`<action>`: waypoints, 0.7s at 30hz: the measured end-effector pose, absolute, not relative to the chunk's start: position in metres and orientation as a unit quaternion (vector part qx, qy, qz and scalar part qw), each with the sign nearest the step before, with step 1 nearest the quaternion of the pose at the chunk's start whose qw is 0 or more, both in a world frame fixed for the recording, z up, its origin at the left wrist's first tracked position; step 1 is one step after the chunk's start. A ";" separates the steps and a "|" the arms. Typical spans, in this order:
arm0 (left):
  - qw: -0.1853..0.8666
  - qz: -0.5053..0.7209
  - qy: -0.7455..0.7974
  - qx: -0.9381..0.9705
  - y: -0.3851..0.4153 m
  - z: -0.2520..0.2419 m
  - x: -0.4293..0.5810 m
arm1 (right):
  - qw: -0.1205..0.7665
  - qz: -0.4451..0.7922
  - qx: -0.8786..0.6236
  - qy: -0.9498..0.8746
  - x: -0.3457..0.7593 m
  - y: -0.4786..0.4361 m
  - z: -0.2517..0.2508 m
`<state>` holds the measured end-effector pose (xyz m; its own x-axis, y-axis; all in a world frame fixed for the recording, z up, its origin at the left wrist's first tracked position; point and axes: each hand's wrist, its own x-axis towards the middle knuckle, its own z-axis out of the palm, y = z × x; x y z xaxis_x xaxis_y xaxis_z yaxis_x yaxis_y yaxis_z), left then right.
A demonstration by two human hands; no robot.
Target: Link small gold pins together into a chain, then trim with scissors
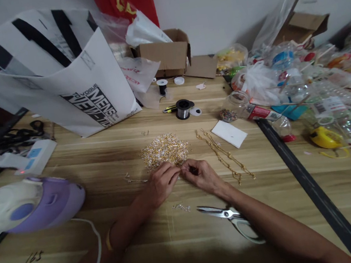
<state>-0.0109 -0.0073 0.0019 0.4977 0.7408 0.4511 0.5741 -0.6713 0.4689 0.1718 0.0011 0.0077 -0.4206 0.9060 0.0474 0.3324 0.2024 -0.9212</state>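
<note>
My left hand (162, 181) and my right hand (201, 173) meet at the near edge of a pile of gold and silver beads or chain pieces (164, 148). Both are closed in a pinch, fingertips almost touching; what lies between them is too small to make out. Two gold chains (222, 153) lie right of my right hand. A short silver chain (135, 180) is left of my left hand. Below the hands rest a small cluster of silver pieces (181, 207) and scissors (227, 213), blades apart, beside my right forearm.
Spools of thread (183, 109), a white pad (229, 133) and a jar of beads (232, 106) stand beyond. A paper bag (91, 82), power strip (38, 156) and purple-white appliance (42, 203) occupy the left. Bottles and bags (318, 82) crowd the right past a black strip (308, 183).
</note>
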 end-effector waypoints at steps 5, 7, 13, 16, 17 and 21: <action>0.131 0.296 0.383 0.866 -0.010 0.004 -0.012 | 0.319 0.462 -0.436 -0.703 0.172 0.001 0.007; 0.132 0.278 0.383 0.871 -0.011 0.006 -0.012 | 0.320 0.464 -0.439 -0.700 0.172 0.001 0.007; 0.131 0.241 0.397 0.876 -0.012 0.010 -0.012 | 0.321 0.463 -0.445 -0.696 0.171 0.001 0.008; 0.151 0.253 0.395 0.870 -0.011 0.009 -0.012 | 0.321 0.463 -0.443 -0.698 0.171 0.001 0.008; 0.160 0.260 0.393 0.867 -0.010 0.008 -0.012 | 0.320 0.461 -0.443 -0.699 0.172 0.001 0.008; 0.180 0.299 0.396 0.850 -0.006 0.002 -0.013 | 0.319 0.453 -0.439 -0.707 0.172 0.001 0.007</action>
<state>-0.0127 -0.0063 0.0024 0.5080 0.7797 0.3660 0.5650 -0.6224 0.5417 0.1718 0.0012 0.0066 -0.4106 0.9102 0.0537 0.3325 0.2044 -0.9207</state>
